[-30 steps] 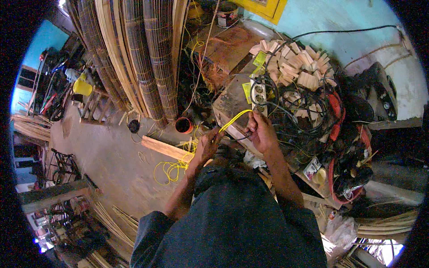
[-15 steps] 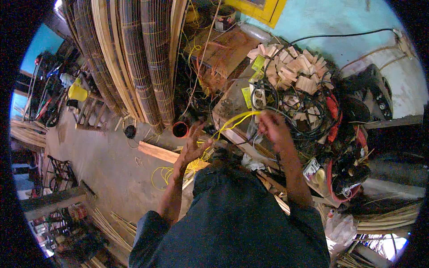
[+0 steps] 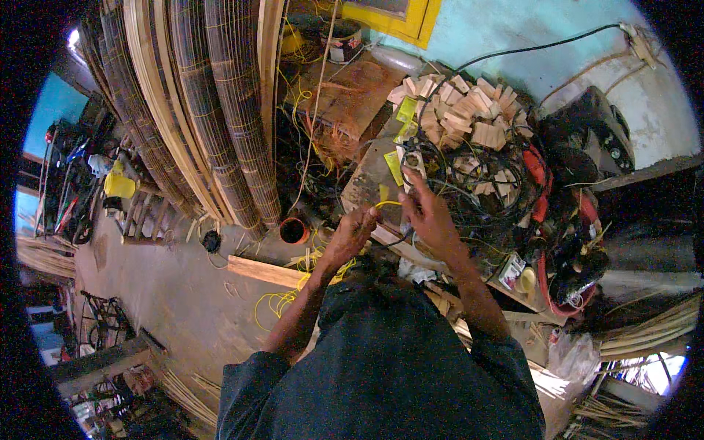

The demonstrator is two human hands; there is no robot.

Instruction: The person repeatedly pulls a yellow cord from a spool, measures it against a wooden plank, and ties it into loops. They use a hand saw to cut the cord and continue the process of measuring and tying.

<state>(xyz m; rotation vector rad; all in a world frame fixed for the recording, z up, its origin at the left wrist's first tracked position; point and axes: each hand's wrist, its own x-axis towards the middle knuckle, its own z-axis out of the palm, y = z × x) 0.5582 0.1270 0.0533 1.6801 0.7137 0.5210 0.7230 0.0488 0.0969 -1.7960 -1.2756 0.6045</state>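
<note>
My left hand [image 3: 355, 233] is closed, its fingers pinched on a thin yellow cord [image 3: 389, 203]. A short bowed piece of that cord reaches from the left fingertips to the thumb side of my right hand [image 3: 433, 217]. The right hand has its fingers stretched out toward the bench; whether the cord passes behind it cannot be made out. Loose loops of yellow cord [image 3: 275, 306] lie below the left hand, beside a flat wooden board [image 3: 265, 271]. Just beyond the hands is a worn wooden bench top [image 3: 359, 183].
Slatted rolls [image 3: 238, 110] lean at the far left. A red-rimmed container [image 3: 294, 230] stands on the floor left of my hands. Cut wood blocks [image 3: 477, 110] are heaped at the right, with tangled black cables [image 3: 440, 158] around them. A clear plastic bag [image 3: 574, 357] sits lower right.
The hands have come closer together, and the length of yellow cord between them is shorter. My left hand has moved right and closed; my right fingers now point away from me.
</note>
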